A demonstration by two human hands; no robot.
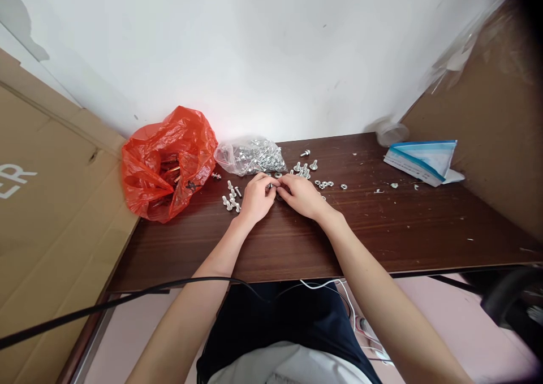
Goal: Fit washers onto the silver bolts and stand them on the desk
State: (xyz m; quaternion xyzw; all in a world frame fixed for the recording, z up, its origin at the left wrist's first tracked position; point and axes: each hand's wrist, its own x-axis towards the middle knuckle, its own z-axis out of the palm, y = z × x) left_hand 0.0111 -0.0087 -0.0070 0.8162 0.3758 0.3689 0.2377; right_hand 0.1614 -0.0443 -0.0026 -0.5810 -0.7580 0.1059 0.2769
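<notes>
Near the middle of the table my left hand (258, 196) is closed around a small metal bolt (270, 186), most of it covered by the fingers. My right hand (302, 194) meets it fingertip to fingertip in a pinch; what it grips there is hidden. A flat washer (278, 175) lies just beyond the fingertips. Left of my left hand several loose bolts (229, 204) stand and lie in a group. Past my right hand is a cluster of bolts with washers on them (304, 170), and several hex nuts (324, 185) are scattered beside it.
A clear plastic bag (254, 156) full of hardware rests against the wall, beside an open red plastic bag (148, 166). At the right are a blue-and-white zip pouch (422, 159) and a clear cup (391, 132). Cardboard (46, 203) borders the left; a black cable (127, 298) crosses in front.
</notes>
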